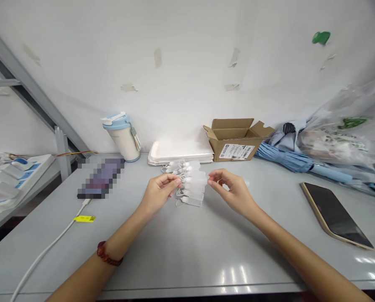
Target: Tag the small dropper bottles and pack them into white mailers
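Several translucent white plastic tags (193, 195) with thin white string loops lie fanned in a row at the middle of the grey table. My left hand (160, 193) pinches one of these tags, the upper translucent tag (195, 179), at its looped end between thumb and forefinger. At the tag's other end, the thumb and forefinger of my right hand (233, 191) are closed on its edge. Beneath and beside the held tag, the others overlap one another. A red beaded bracelet (109, 253) is on my left wrist.
Behind the tags lie a stack of white padded sheets (181, 152) and an open cardboard box (234, 144). A tumbler (122, 138) stands back left, near a pixelated phone-like device (102, 178) on a cable. To the right are a blue umbrella (284, 158) and a phone (336, 216).
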Tool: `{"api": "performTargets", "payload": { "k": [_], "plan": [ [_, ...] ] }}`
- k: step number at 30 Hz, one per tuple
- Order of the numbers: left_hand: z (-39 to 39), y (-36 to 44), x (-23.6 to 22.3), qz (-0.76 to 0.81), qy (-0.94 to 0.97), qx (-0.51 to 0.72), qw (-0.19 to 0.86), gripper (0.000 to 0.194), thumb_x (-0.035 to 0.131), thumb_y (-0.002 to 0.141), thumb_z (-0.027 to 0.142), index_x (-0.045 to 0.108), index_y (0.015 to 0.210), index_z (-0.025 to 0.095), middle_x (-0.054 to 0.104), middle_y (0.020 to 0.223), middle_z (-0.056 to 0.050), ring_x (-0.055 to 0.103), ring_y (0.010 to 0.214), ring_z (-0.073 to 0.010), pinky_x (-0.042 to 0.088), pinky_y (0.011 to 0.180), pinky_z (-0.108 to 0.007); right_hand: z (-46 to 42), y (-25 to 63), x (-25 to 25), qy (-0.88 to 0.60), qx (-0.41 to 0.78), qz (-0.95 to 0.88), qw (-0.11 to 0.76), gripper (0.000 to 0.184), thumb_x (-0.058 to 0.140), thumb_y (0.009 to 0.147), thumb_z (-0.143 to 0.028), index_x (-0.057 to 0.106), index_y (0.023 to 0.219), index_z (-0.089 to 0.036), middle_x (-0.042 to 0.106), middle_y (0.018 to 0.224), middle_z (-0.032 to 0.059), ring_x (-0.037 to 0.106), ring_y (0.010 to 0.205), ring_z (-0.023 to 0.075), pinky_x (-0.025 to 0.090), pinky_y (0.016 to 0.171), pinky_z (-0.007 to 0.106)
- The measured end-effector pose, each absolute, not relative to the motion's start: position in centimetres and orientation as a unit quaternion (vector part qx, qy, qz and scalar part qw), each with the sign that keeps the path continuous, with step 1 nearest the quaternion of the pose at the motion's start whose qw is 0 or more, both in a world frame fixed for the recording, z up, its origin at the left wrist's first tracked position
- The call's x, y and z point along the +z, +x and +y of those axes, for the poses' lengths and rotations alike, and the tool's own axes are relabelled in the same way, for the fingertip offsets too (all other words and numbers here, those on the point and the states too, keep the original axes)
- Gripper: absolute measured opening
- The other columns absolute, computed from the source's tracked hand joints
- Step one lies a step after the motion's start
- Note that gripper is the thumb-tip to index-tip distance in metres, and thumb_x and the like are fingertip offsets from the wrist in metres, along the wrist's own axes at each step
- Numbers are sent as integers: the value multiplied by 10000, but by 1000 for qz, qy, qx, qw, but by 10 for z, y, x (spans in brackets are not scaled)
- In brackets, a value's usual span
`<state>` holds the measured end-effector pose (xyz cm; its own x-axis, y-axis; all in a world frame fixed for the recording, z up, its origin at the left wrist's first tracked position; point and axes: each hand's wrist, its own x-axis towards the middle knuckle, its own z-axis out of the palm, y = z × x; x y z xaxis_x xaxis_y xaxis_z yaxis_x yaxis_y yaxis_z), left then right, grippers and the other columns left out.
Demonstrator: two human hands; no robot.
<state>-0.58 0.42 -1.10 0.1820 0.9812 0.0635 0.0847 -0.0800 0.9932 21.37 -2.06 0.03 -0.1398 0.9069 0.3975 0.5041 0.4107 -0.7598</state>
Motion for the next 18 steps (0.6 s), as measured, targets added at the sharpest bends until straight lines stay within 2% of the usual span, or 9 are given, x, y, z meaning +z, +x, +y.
{"api": "performTargets", "payload": {
  "k": [11, 18],
  "plan": [
    [8, 5, -13, 446, 543, 508, 498, 183, 663, 723, 307, 663, 807, 145, 647, 698, -19, 419, 506, -61, 315, 461, -191, -16, 211, -6, -493, 165, -747, 415, 156, 506, 849, -241, 538, 993, -194, 624, 878, 38, 552, 714, 148, 438, 602, 279],
    [8, 8, -23, 474, 519, 506, 499, 236, 683, 693, 356, 668, 816, 156, 553, 603, 25, 405, 477, -59, 311, 446, -197, -13, 210, -14, -501, 142, -745, 416, 150, 490, 854, -228, 521, 997, -198, 627, 892, 42, 547, 677, 147, 446, 596, 288]
  ]
}}
